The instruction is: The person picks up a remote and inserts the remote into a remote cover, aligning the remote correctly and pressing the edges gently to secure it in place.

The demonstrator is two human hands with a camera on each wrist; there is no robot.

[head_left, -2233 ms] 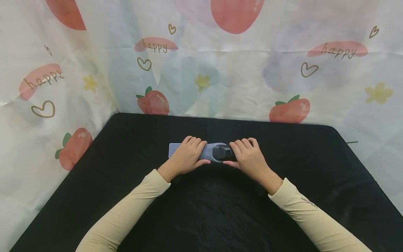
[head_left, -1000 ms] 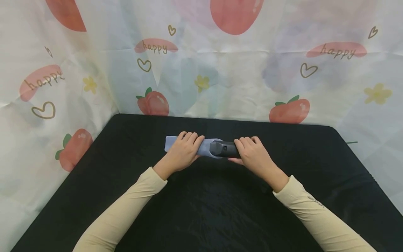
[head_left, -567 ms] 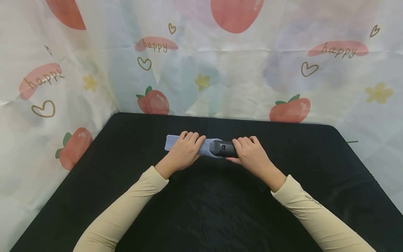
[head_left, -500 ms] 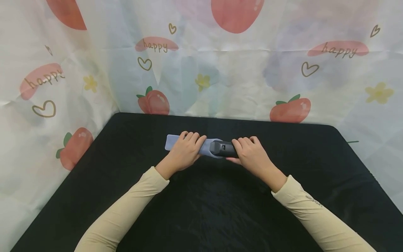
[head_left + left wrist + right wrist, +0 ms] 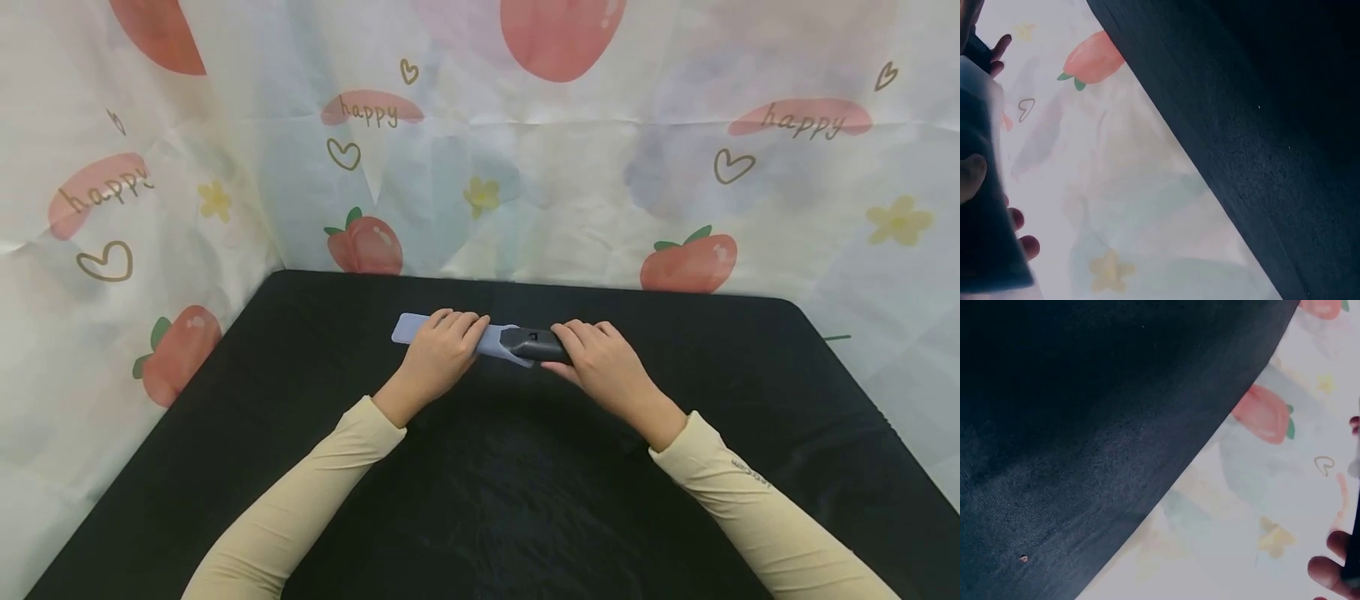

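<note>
Gripping blue-and-black tool (image 5: pixel 512 342), fingers (image 5: pixel 459 325) seemingly curled

Cloth (image 5: pixel 585 200) w/ "happy" x3, lowercase, brown handwriting style: 1 on L pink patch (image 5: pixel 99 195), 1 on ctr pink patch (image 5: pixel 372 109), 1 on R pink patch (image 5: pixel 800 117). R sleeve (image 5: pixel 780 521) has sm. dark lettering (image 5: pixel 751 473), too tiny to read.

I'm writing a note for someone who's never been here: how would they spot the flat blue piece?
Find the large black table in front of the white, fruit-printed backdrop. Toward its far side, the left hand grips a flat, pale blue strip that pokes out on both sides. Its colour and flatness set it apart from the chunky black handle gripped by the right hand.
</note>
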